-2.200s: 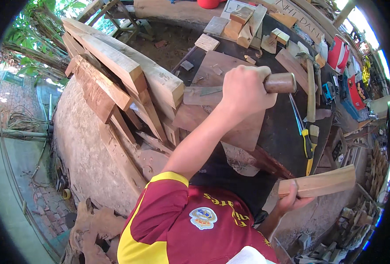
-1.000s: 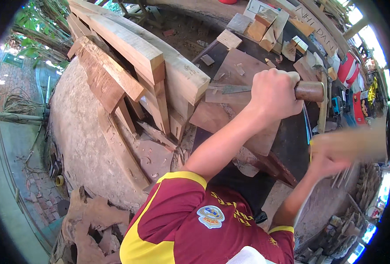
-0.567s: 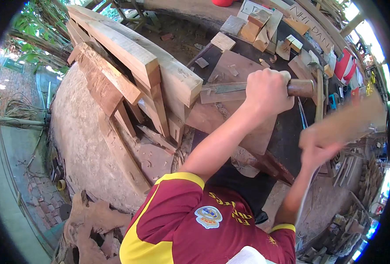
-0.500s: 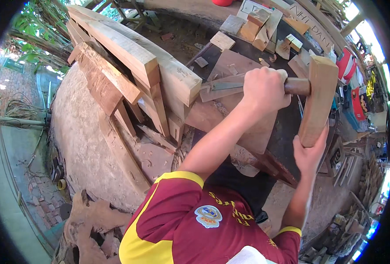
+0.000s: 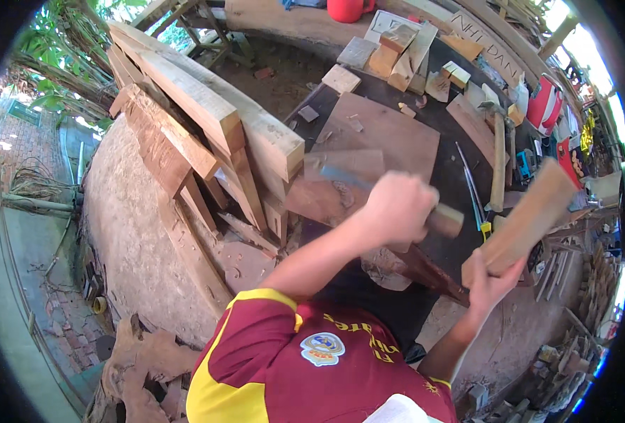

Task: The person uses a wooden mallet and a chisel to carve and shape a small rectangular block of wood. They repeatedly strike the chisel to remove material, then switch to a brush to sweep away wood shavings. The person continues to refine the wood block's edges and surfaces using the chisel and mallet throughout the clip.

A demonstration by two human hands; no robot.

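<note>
My left hand [image 5: 400, 204] is closed round the wooden handle [image 5: 446, 218] of a chisel, its blurred blade [image 5: 341, 174] pointing up-left over a narrow wooden piece [image 5: 360, 159]. Beneath that lies a brown board [image 5: 390, 130] with shavings and chips. My right hand [image 5: 492, 278] grips a blurred, oblong wooden block [image 5: 527, 208] near its lower end, to the right of the chisel handle and apart from it. A hammer [image 5: 497, 155] and a screwdriver with a yellow-and-black handle [image 5: 486, 227] lie beside the board on the dark worktop [image 5: 446, 176].
Stacked timber beams [image 5: 186, 99] lean to my left over a pale rounded surface [image 5: 129, 225]. Along the back are small wood offcuts [image 5: 383, 60], a red pot [image 5: 346, 10], a lettered plank [image 5: 481, 42] and a red-and-white object [image 5: 541, 106]. Jagged wood [image 5: 143, 366] is at lower left.
Half a second ago the block was upright against the chisel handle's end; it is now lower and tilted away. My left hand and chisel have dropped toward me, the blade angled more diagonally.
</note>
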